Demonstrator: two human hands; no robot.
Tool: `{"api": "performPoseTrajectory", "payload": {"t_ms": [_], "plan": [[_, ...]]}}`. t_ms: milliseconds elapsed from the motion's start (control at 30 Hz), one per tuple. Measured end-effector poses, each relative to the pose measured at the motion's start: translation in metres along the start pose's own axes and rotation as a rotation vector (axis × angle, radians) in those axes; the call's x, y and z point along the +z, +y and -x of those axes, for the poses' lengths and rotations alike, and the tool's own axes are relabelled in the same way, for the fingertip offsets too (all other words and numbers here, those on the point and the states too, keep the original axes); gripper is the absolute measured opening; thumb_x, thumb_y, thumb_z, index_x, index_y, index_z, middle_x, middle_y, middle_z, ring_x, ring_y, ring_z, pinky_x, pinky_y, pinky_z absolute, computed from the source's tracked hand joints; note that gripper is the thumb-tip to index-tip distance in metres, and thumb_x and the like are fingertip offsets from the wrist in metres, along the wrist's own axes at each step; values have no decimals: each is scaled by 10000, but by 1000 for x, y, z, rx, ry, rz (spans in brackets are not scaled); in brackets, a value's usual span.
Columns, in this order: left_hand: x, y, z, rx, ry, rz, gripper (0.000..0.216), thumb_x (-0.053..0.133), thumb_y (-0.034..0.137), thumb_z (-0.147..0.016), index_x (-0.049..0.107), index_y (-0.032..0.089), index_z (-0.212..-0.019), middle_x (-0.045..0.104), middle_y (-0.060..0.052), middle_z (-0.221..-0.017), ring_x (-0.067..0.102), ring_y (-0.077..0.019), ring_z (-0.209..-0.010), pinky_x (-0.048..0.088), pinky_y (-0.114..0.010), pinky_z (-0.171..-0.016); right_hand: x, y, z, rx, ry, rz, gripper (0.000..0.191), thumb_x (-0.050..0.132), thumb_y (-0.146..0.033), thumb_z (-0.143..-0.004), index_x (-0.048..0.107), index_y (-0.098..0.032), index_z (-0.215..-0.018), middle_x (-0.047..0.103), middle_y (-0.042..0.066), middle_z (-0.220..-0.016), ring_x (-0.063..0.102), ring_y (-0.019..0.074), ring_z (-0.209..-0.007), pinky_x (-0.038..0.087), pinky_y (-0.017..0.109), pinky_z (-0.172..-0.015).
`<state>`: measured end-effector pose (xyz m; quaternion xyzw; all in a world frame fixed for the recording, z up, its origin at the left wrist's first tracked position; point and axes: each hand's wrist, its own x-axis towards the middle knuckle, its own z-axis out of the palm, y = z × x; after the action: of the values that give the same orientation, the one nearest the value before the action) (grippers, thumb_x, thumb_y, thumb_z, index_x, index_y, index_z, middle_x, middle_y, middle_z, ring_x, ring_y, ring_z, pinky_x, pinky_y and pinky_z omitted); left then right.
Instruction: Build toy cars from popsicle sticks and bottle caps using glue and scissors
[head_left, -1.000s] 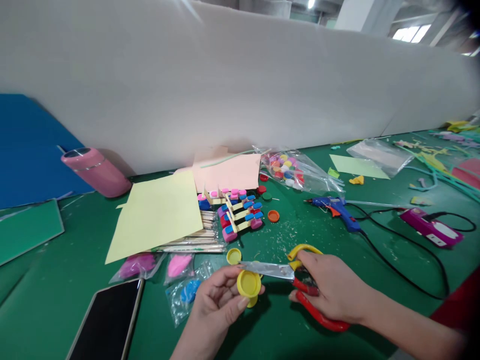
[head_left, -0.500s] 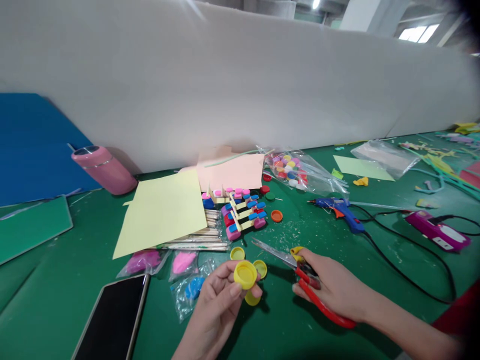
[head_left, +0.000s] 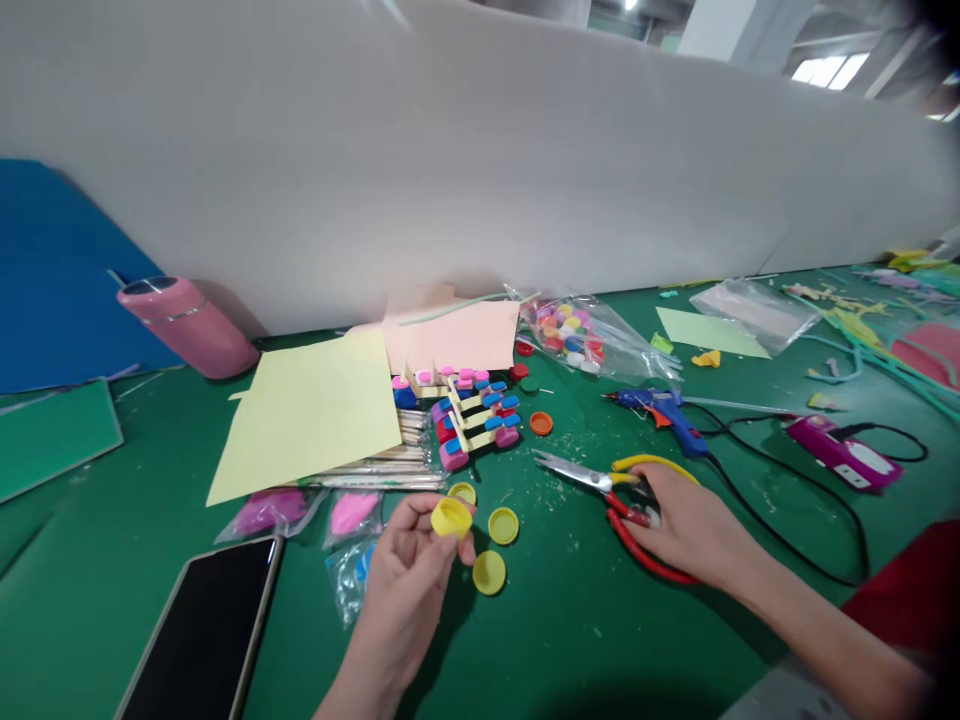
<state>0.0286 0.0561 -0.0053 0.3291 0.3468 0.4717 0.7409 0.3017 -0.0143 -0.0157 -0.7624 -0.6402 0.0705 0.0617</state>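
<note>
Between the thumb and fingers of my left hand (head_left: 411,575) is a yellow bottle cap (head_left: 451,518), tilted with its hollow side partly toward me. My right hand (head_left: 694,520) grips a pair of scissors (head_left: 581,472) with red and yellow handles, blades pointing left and slightly parted at the tips. Several more yellow caps lie on the green table beside my left hand, one of them a flat yellow cap (head_left: 489,573). Beyond them sits a small craft piece (head_left: 472,425) of wooden sticks with pink, blue and red parts.
A blue glue gun (head_left: 667,412) and its cord lie right of centre, near a purple power box (head_left: 844,455). Yellow paper (head_left: 311,415) covers some wooden sticks. A phone (head_left: 202,630) lies front left, and a pink bottle (head_left: 191,325) leans by the white wall. A bag of coloured caps (head_left: 574,335) lies behind.
My left hand has moved left and tipped the yellow cap. The scissors have turned in my right hand, their handles spread wider and the blades nearer level. The view has shifted slightly.
</note>
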Motion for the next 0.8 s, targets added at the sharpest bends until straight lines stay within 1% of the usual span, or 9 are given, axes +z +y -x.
{"api": "performPoseTrajectory", "payload": {"t_ms": [100, 233, 300, 400, 500, 600, 667, 733, 800], "plan": [[-3, 0, -3, 86, 62, -47, 212, 657, 144, -662, 540, 183, -834, 631, 2, -740, 558, -92, -551, 426, -210, -549, 4, 10, 0, -15, 20, 8, 398, 518, -407, -727, 539, -115, -996, 595, 128, -982, 572, 273, -897, 461, 393, -753], [-8, -1, -5, 252, 161, -169, 180, 633, 164, -683, 534, 194, -830, 601, 19, -715, 536, -93, -553, 426, -224, -554, 4, 16, 0, -44, 34, 15, 447, 532, -430, -715, 538, -119, -1035, 579, 127, -991, 550, 275, -920, 442, 405, -795], [-8, -3, -4, 314, 200, -253, 171, 623, 175, -692, 530, 202, -833, 575, 29, -702, 515, -91, -546, 416, -219, -537, -1, 16, 1, -60, 51, 26, 454, 532, -431, -720, 545, -118, -1048, 568, 137, -1018, 530, 290, -952, 430, 419, -807], [-8, -6, -2, 381, 232, -433, 198, 618, 189, -689, 532, 203, -866, 550, 19, -729, 507, -108, -589, 408, -217, -534, -10, 6, 2, -99, 128, 15, 410, 518, -412, -744, 548, -150, -1059, 565, 124, -1040, 524, 285, -957, 430, 418, -795], [-8, -9, 1, 424, 174, -689, 222, 608, 184, -670, 537, 190, -880, 544, 2, -741, 513, -136, -633, 416, -231, -550, -14, -15, 2, -166, 181, -86, 320, 516, -351, -766, 544, -173, -1029, 573, 100, -1017, 531, 251, -937, 432, 390, -797], [-8, -13, 2, 465, 32, -1062, 203, 548, 198, -691, 514, 180, -891, 559, -8, -713, 509, -146, -592, 420, -253, -540, -11, -44, -3, -266, 142, -213, 274, 510, -292, -793, 522, -184, -1044, 558, 87, -1043, 520, 226, -957, 423, 368, -815], [-8, -16, 1, 494, -40, -1306, 195, 514, 214, -704, 496, 173, -894, 573, -29, -729, 522, -163, -606, 420, -272, -555, -7, -66, -12, -369, 90, -271, 257, 507, -250, -804, 516, -171, -1048, 554, 92, -1050, 498, 227, -988, 402, 368, -840], [-8, -19, 1, 502, -68, -1443, 155, 506, 227, -701, 495, 174, -846, 574, -42, -719, 529, -185, -629, 413, -292, -570, -4, -86, -26, -443, 57, -282, 250, 511, -234, -809, 519, -168, -1050, 559, 80, -1037, 497, 209, -980, 392, 340, -849], [-9, -21, 0, 494, -69, -1493, 95, 515, 236, -688, 496, 185, -765, 562, -36, -663, 522, -200, -617, 394, -302, -559, -2, -104, -41, -502, 24, -283, 267, 518, -227, -810, 520, -167, -1070, 558, 73, -1027, 501, 199, -967, 401, 317, -827]]}}
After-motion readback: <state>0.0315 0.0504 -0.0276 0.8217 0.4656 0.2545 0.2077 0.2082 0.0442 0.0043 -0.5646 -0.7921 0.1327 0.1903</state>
